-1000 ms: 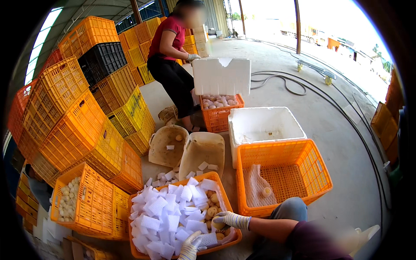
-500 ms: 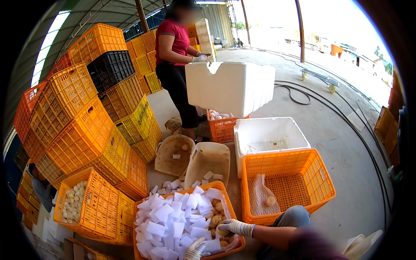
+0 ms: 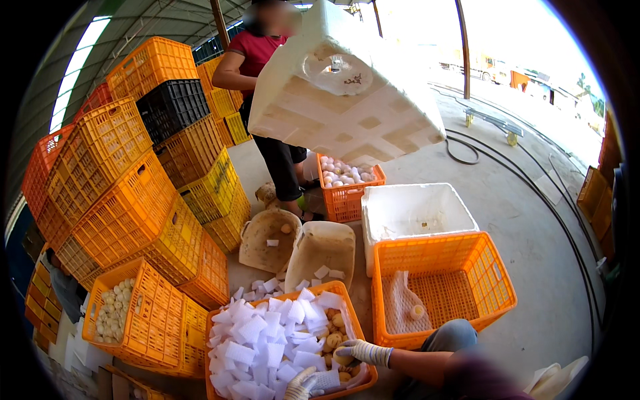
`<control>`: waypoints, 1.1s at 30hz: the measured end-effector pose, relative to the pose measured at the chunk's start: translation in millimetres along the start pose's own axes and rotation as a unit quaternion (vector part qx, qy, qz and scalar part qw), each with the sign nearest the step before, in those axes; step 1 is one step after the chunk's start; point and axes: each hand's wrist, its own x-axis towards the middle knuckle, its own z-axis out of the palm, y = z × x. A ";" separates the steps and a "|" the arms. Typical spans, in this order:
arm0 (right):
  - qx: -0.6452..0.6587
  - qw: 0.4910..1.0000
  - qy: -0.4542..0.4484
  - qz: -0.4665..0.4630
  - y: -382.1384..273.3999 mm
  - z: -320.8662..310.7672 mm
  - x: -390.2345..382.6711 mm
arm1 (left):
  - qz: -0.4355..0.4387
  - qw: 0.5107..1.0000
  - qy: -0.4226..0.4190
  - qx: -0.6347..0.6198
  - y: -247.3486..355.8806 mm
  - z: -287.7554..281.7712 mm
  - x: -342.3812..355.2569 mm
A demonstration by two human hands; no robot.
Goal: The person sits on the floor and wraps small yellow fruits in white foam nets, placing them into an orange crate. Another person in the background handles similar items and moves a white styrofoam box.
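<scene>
My right hand point(image 3: 365, 352), in a striped knit glove, is closed around a round yellow-brown fruit point(image 3: 343, 358) at the right side of the orange crate point(image 3: 365, 388) in front of me. My left hand point(image 3: 301, 385), also gloved and partly cut off by the lower edge, grips a white foam net sleeve point(image 3: 325, 380) close to that fruit. Many more foam sleeves point(image 3: 253, 330) are heaped over the crate's left and middle. Several bare fruits point(image 3: 333, 341) show along its right side.
An orange crate point(image 3: 443, 240) holding one netted fruit stands at right, before a white foam box point(image 3: 420, 197). Two beige tubs point(image 3: 327, 247) lie beyond my crate. Stacked crates point(image 3: 113, 207) rise at left. A co-worker holds a large foam box point(image 3: 347, 100); hoses point(image 3: 533, 180) cross the floor.
The co-worker has raised and tipped the large foam box, turning its taped underside toward me. More wrapped fruit shows in the crate below it. My hands stay almost where they were.
</scene>
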 end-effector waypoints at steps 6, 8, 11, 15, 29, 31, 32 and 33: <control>0.001 1.000 0.003 0.006 -3.2 1.1 -2.5 | 0.004 1.000 0.000 -0.004 -7.8 -3.7 3.0; -0.001 1.000 0.000 0.004 -0.6 0.0 -0.3 | 0.008 1.000 -0.004 -0.002 -8.5 -4.8 3.0; -0.002 1.000 -0.001 0.005 1.6 -1.1 2.4 | -0.008 1.000 0.004 -0.003 -3.8 -2.3 -0.4; -0.016 1.000 -0.002 0.003 2.2 0.2 2.4 | 0.031 0.999 -0.018 0.001 -8.5 -6.6 1.2; -0.010 1.000 -0.004 0.006 6.5 -0.1 5.0 | -0.008 0.999 -0.030 -0.036 -6.8 -8.9 6.3; -0.006 1.000 -0.001 0.008 7.5 -0.5 5.3 | -0.013 0.999 -0.026 -0.038 -4.2 -6.3 4.6; -0.008 1.000 -0.002 0.006 7.0 -0.5 5.4 | -0.014 0.999 -0.024 -0.039 -2.8 -5.6 4.0; -0.010 1.000 -0.003 0.005 6.5 -0.5 5.1 | -0.010 0.999 -0.022 -0.042 -2.7 -5.7 4.1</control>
